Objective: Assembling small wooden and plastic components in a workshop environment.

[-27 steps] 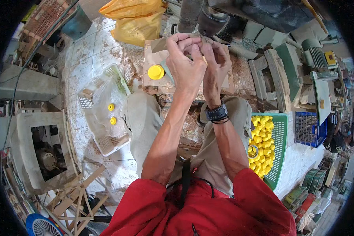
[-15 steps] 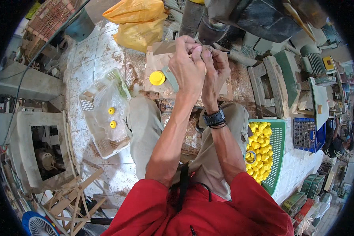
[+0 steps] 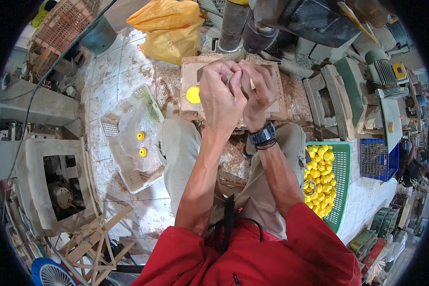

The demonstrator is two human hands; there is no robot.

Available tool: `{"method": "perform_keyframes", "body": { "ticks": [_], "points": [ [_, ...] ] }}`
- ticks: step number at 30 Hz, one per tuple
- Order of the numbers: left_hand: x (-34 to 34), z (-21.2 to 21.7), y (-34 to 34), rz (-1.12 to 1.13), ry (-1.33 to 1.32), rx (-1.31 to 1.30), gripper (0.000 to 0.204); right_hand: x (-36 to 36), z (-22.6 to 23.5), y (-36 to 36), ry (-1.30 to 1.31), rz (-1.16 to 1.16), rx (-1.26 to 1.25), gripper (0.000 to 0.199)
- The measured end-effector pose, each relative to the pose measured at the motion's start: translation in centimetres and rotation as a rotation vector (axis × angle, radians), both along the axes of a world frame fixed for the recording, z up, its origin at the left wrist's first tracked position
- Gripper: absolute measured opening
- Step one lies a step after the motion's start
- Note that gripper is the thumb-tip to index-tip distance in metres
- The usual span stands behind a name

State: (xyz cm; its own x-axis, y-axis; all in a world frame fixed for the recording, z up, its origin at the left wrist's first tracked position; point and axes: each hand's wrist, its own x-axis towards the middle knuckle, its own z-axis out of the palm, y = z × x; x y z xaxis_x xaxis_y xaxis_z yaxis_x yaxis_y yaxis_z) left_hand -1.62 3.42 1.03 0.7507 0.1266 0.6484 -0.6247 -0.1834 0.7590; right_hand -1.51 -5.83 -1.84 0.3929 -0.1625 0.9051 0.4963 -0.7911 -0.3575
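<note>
Bright glare on floor tiles (image 3: 145,207), fisheye-bent edges, black corners

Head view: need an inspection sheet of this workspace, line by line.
Surface: brown board, partly hidden by the hands.
Work pieces: yellow round piece on the board, beside the left hand; many yellow pieces in the green basket; two small yellow parts in the pale crate.
Clutter: brown debris on the tiled floor; wooden strips lower left.
Hands: left hand and right hand close together over the board, fingers curled; anything between them mostly hidden.
Cables: dark cable running along the upper left.
Surroundings: orange-yellow bag beyond the board; blue crate at right; fan lower left.
</note>
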Motion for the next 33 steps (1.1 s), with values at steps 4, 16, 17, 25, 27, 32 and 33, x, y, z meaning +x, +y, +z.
{"method": "perform_keyframes", "body": {
  "ticks": [4,16,17,25,27,32,33],
  "points": [
    [0.9,1.3,0.7,0.131,-0.065,0.161,0.027,0.9,-0.3,-0.6,-0.061,0.074,0.058,0.035],
    [11.0,5.6,3.6,-0.471,0.302,0.823,0.034,1.5,0.5,0.1,0.062,0.008,-0.229,0.028],
    [11.5,5.4,3.6,-0.508,0.265,0.827,0.034,1.3,0.5,0.1,0.114,0.001,-0.26,0.026],
    [12.7,4.2,3.8,-0.608,0.232,0.847,0.034,1.4,-0.3,0.5,0.11,-0.255,-0.001,0.012],
    [12.7,3.9,3.7,-0.611,0.222,0.83,0.033,2.0,-0.7,1.4,0.052,-0.309,0.111,0.011],
    [12.5,4.1,4.1,-0.723,0.398,0.779,0.029,2.4,-1.0,4.4,0.025,-0.413,0.398,0.008],
    [12.3,4.2,4.1,-0.716,0.4,0.774,0.029,2.5,-0.9,4.9,0.01,-0.411,0.455,0.008]
  ]
}}
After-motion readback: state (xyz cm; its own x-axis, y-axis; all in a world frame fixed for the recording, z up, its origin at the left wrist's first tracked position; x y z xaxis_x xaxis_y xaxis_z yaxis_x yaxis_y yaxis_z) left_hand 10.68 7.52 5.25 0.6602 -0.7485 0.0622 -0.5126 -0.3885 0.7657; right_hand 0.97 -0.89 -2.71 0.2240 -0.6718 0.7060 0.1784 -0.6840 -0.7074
